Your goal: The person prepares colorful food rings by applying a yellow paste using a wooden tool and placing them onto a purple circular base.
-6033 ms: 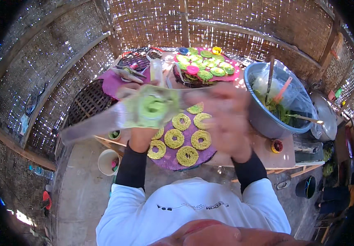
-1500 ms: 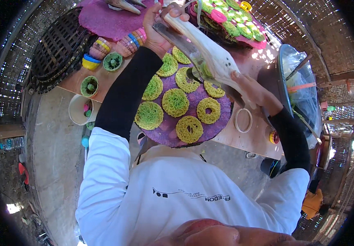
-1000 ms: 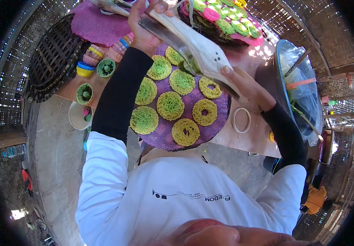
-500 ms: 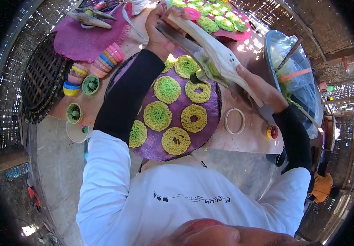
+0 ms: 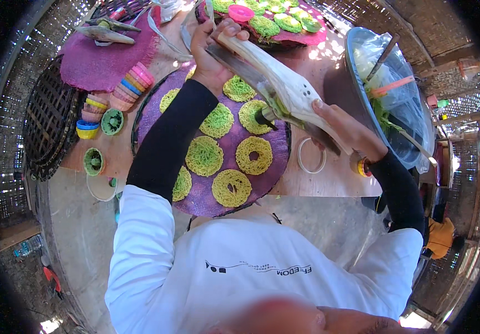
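My left hand [image 5: 213,55] is closed round the far-left end of a two-handled wooden dough press [image 5: 284,78]. On its near-right end my right hand [image 5: 354,129] has its fingers wrapped round the pale upper handle and the darker lower one. Tilted, the press hangs over a round purple mat [image 5: 195,209] on the table. Its dark spout, with a bit of green at the middle, sits just above a yellow-green noodle ring [image 5: 254,117]. Several thin-noodle rounds lie on the mat, among them a green-topped round [image 5: 204,156] and a yellow ring [image 5: 232,188].
Left stand stacked coloured cups [image 5: 131,88], a green cup [image 5: 112,121] and a dark woven tray [image 5: 53,119]. Right are a white hoop [image 5: 311,156] and a large basin [image 5: 357,83] with plastic and a stick. At the back, another pink mat [image 5: 312,39] carries green noodle rounds.
The view has shifted a little, so the table things sit slightly left. Both hands still hold the press; its spout now sits over a noodle ring nearer the right of the mat.
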`<state>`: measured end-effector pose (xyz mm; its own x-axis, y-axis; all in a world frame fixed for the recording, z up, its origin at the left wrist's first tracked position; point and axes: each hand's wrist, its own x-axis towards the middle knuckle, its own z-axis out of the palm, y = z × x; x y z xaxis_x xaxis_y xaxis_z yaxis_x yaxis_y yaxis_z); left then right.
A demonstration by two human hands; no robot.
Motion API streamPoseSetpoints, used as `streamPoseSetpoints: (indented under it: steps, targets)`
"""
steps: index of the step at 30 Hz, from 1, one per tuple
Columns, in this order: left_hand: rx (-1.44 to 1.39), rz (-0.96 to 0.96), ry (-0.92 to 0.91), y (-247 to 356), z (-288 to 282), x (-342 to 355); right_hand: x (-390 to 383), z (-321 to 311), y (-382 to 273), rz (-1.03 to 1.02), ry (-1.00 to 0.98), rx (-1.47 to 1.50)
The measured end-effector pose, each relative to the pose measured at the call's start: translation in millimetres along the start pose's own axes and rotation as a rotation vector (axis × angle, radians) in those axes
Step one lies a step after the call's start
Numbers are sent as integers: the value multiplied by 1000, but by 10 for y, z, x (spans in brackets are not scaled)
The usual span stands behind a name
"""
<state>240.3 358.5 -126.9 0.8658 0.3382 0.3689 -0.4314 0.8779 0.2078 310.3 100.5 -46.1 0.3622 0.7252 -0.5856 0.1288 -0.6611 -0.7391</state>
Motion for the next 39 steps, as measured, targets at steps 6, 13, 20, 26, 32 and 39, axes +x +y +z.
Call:
streamPoseSetpoints:
  steps: [6,13,20,26,32,39]
  targets:
    - [77,68,-4,46,53,56,80,35,62,-97,116,-116]
    - [-54,-17,-239,183,658,-129,-309,158,-2,-132,-27,-6]
    - [-58,-48,29,-128,554,-697,-541,444,262,-30,-68,-11]
    - [-98,-60,73,-85,397,-803,-548,639,238,-40,70,-115]
    - [-97,-15,76,-143,356,-849,-509,545,266,1,94,-194]
    - [-3,60,-40,167,841,-862,-530,758,304,-238,222,-243]
